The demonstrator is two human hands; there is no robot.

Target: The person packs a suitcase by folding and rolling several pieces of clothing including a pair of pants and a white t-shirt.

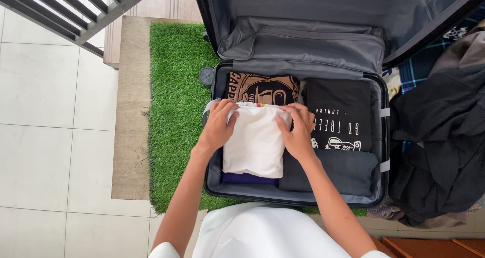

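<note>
1. While both hands press down on it, a folded white garment [256,144] lies in the left half of an open suitcase [297,198], on top of other folded clothes.
2. Left hand [218,125]: fingers curled over the garment's upper left corner, thumb along its left edge. Grasping the cloth, not clenched into a fist.
3. Right hand [298,130]: fingers bent onto the garment's upper right edge, palm resting on its right side. Grip on the cloth looks light; fingertips partly hidden, so how firm I cannot tell.
4. A thin coloured stripe shows at the garment's top edge, between the 2 hands.
5. Under the garment, a dark blue piece [245,178] peeks out at the near edge.
6. Just beyond it, a brown printed shirt [262,87] lies flat against the far wall of the case.
7. Right half of the case: a black printed shirt [339,111] at the far end, a dark grey folded piece [336,171] at the near end, touching the garment's right side.
8. Suitcase lid [323,15] stands open, its grey zip pocket [308,48] sagging over the far edge.
9. Case sits on a green turf mat [174,111], which lies on a wooden platform [130,111]; white floor tiles [45,111] to the left.
10. A heap of dark clothes [442,136] lies just right of the case.
</note>
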